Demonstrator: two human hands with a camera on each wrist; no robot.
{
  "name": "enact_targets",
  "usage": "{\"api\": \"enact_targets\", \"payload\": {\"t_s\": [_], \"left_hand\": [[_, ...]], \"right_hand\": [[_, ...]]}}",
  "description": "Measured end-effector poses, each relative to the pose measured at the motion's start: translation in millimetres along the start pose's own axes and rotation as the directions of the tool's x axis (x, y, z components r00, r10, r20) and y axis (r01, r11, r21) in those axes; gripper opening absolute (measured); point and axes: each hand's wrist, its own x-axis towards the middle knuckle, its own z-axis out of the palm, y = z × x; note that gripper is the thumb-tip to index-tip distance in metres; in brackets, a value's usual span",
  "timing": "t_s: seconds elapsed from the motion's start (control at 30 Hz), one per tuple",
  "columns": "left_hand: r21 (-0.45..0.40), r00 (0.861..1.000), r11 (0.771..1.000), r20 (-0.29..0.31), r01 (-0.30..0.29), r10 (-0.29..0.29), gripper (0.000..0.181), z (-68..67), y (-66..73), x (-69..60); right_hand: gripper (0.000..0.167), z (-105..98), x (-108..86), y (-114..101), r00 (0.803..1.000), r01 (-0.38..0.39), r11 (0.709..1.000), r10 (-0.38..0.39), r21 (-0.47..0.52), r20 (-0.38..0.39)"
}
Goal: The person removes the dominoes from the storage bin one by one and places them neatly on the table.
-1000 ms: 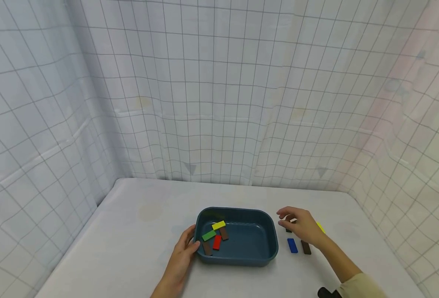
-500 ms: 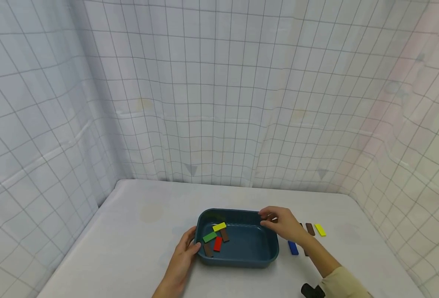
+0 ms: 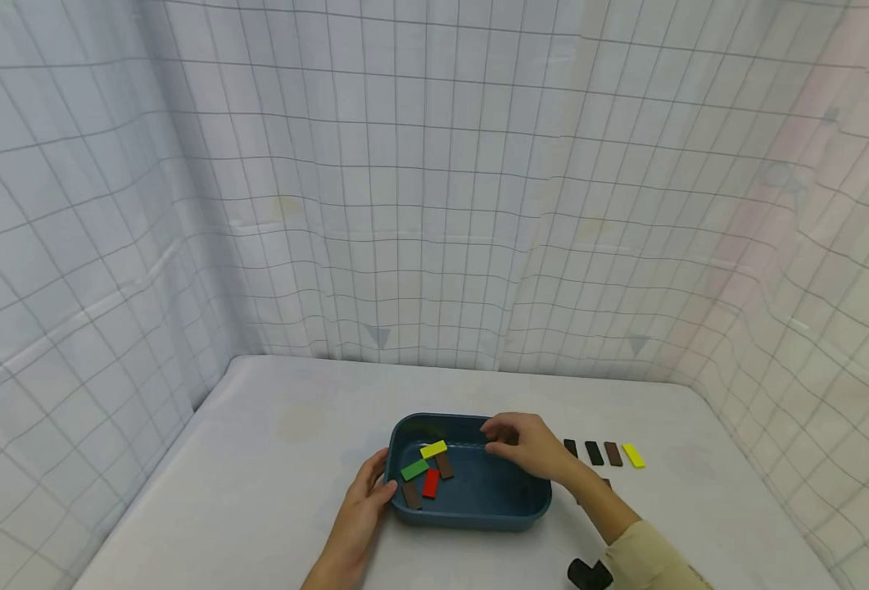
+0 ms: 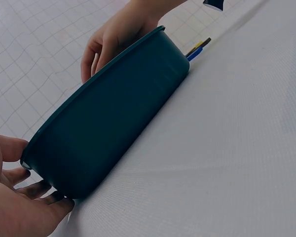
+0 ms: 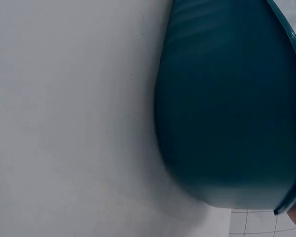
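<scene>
In the head view a dark teal tray [image 3: 471, 520] stands on the white table. My left hand [image 3: 356, 512] grips its left end, thumb at the rim and fingers against the outside, as the left wrist view also shows on the tray [image 4: 103, 113]. Over the tray's right half is my right hand [image 3: 530, 447], fingers bent and thumb apart from the index finger; whether it holds anything is hidden. Inside, on the left, lie a yellow block [image 3: 433, 449], a green block [image 3: 415, 469], a red block [image 3: 431, 483] and two brown ones [image 3: 445, 465].
Right of the tray lie black blocks [image 3: 594, 453], a brown block [image 3: 613, 454] and a yellow block [image 3: 633, 456] in a row; the right forearm partly covers others nearer. A black object [image 3: 589, 574] sits by the right sleeve [image 3: 644, 557]. Gridded white cloth [image 3: 434, 205] surrounds the table.
My right hand has moved left from above the loose blocks to over the tray, uncovering the row of blocks. My left hand keeps its grip, and the blocks inside look unchanged.
</scene>
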Motion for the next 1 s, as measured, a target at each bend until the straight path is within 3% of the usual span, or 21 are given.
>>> {"api": "enact_targets", "payload": {"t_s": [0.13, 0.43, 1.0], "left_hand": [[0.002, 1.000, 1.000, -0.004, 0.005, -0.005, 0.057, 0.0, 0.8, -0.7], [-0.014, 1.000, 1.000, 0.006, 0.018, -0.018, 0.058, 0.5, -1.2, -0.8], [-0.005, 1.000, 1.000, 0.004, 0.014, -0.014, 0.058, -1.5, -0.7, 0.0]], "right_hand": [[0.028, 10.7, 9.0, -3.2, 0.999, -0.018, 1.000, 0.018, 0.000, 0.045], [0.025, 34.2, 25.5, -0.3, 0.992, 0.043, 0.999, -0.044, 0.012, 0.121], [0.024, 59.7, 43.1, 4.6, 0.969, 0.054, 0.991, -0.023, -0.120, 0.244]]}}
